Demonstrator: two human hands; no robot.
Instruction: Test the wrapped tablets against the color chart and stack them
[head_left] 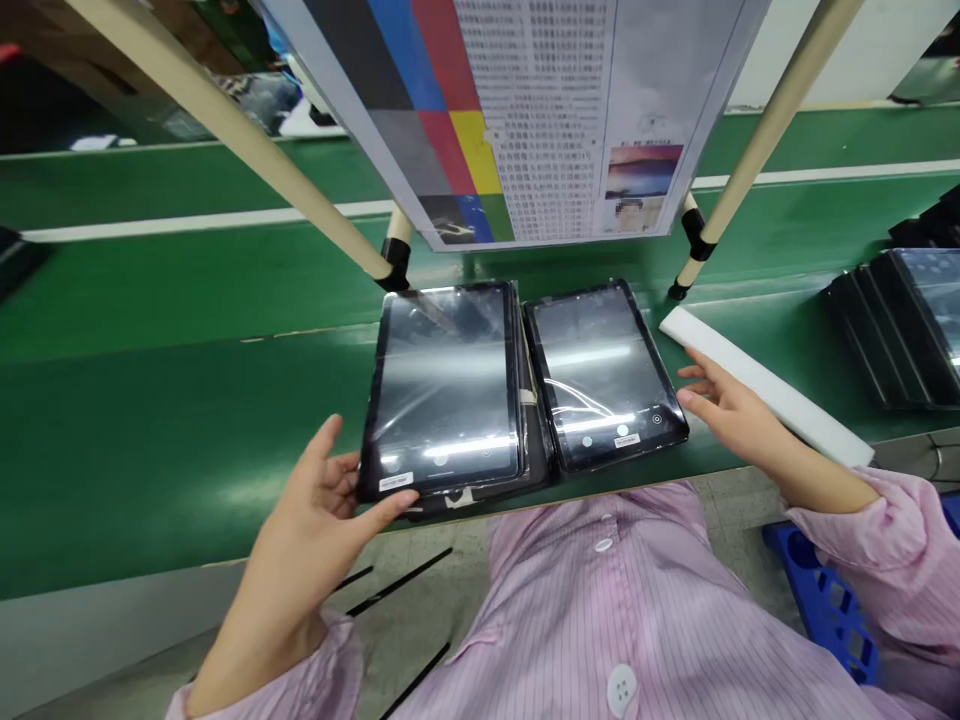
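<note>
Two tablets lie side by side on the green bench. The left tablet [450, 380] rests on a dark, flat stack and has a small white label at its lower left. My left hand [311, 525] grips its near left corner, with the thumb on the bottom edge, some fingers at the side and the index finger raised. The right tablet [600, 370] shows camera-style icons along its lower screen and sits slightly turned. My right hand [727, 410] is beside its right edge, fingers apart and holding nothing; whether the thumb touches the tablet I cannot tell.
A white bar [765, 385] lies right of my right hand. Further right is a stack of dark tablets [892, 325]. A printed colour chart board [540, 120] hangs over the bench between cream poles [247, 140]. A blue plastic crate [825, 600] is below on the right.
</note>
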